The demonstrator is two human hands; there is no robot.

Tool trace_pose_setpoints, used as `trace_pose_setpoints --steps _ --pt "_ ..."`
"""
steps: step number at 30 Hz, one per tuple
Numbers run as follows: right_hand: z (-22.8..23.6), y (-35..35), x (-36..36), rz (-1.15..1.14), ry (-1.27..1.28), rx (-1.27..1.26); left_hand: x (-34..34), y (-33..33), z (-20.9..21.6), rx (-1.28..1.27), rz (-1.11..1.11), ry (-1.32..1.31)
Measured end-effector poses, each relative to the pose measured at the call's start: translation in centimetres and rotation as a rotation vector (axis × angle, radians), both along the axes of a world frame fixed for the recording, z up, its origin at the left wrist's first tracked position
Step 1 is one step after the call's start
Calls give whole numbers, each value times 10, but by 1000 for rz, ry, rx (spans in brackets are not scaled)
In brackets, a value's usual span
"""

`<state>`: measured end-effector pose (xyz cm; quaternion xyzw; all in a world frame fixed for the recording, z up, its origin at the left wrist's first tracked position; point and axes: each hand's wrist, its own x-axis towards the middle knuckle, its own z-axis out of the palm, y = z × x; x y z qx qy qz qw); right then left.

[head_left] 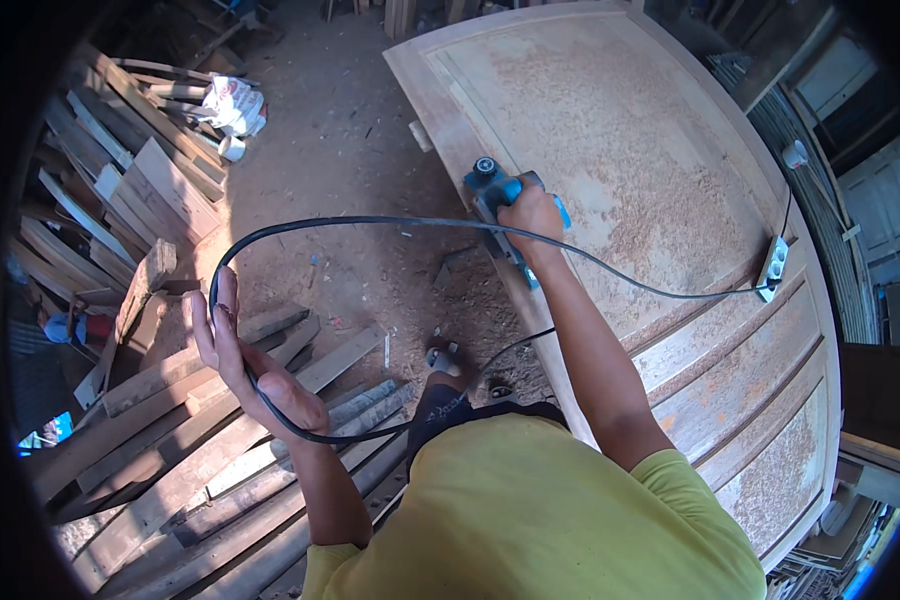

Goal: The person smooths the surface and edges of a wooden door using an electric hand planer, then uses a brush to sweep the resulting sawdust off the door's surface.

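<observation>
My right hand (533, 216) is wrapped around the handle of a teal and black electric planer (488, 188). The planer rests along the left edge of a large panelled wooden door (530, 80) strewn with shavings. Off to the left, my left hand (255, 365) is raised and holds a black power cord (355, 220) against its palm, the fingers pointing up and only slightly bent. From that hand the cord arcs over the planer and my right wrist to a white power strip (773, 265) lying on the door. Its other length runs from my palm toward my waist.
Long boards and round poles (320, 425) lie in a heap beneath my left arm. A further pile of wood offcuts (140, 185), with a white sack (235, 105) beside it, stands at the far left. My foot (445, 358) is on the dirt floor close to the door's edge.
</observation>
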<state>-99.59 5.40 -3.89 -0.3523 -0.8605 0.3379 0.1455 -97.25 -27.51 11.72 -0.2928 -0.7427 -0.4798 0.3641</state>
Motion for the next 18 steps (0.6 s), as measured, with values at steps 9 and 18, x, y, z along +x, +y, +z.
trace_pose_setpoints --steps 9,18 --pt "6 14 -91 8 -22 28 -113 -14 -27 41 -63 -40" --pt "2 38 -188 -2 -48 31 -237 -5 -19 -175 -193 -47"
